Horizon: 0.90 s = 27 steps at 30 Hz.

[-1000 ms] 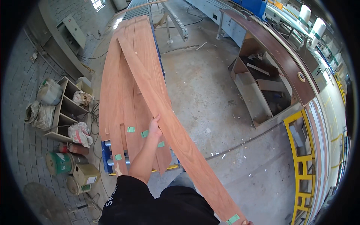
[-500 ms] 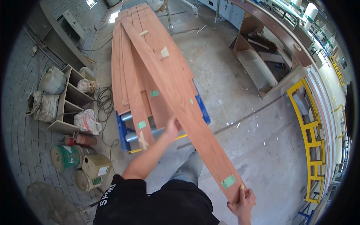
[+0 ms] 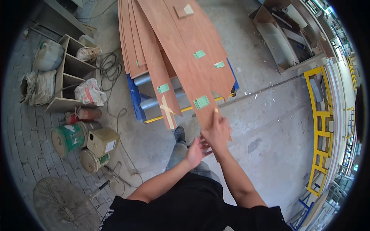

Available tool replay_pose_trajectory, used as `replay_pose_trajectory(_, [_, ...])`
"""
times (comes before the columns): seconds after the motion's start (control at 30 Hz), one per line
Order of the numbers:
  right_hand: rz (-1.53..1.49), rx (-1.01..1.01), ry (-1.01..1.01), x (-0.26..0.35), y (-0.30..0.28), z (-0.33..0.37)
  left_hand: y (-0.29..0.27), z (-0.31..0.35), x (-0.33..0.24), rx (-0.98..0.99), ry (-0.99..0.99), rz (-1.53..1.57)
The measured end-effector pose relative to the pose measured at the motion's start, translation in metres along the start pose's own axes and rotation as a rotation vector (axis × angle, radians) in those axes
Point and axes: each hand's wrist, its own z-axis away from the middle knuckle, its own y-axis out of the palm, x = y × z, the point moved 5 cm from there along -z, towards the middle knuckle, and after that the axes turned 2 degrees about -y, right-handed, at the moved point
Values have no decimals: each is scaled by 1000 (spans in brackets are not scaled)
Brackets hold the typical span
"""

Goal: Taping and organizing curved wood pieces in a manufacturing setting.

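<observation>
The right hand (image 3: 217, 133) is gripping the near end of a green-labelled reddish plank (image 3: 187, 77) with its fingers, while the left hand (image 3: 195, 153) is hovering alongside, fingers parted.

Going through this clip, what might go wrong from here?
The near end of the plank juts past the blue roller frame, so it might tip or slip if the right hand let go. Bare skin at its edge could catch a splinter; the left hand is close too. The small wood pieces on top might slide if jostled.
</observation>
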Motion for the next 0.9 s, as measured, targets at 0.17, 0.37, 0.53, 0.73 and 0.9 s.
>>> replay_pose_trajectory(0.17, [-215,97,6,63,63,-51,-57,-15,-78,-351,248,-274])
replay_pose_trajectory(0.37, [-870,587,215,78,125,-92,-105,-3,-142,-401,343,-223])
replay_pose_trajectory(0.53, [-895,687,74,110,149,-98,-146,-7,-157,-454,423,-191])
replay_pose_trajectory(0.73, [-1148,646,276,124,153,-95,-140,-19,-187,-455,399,-202])
replay_pose_trajectory(0.9, [-1225,703,318,122,162,-96,-142,-22,-192,-350,353,-179])
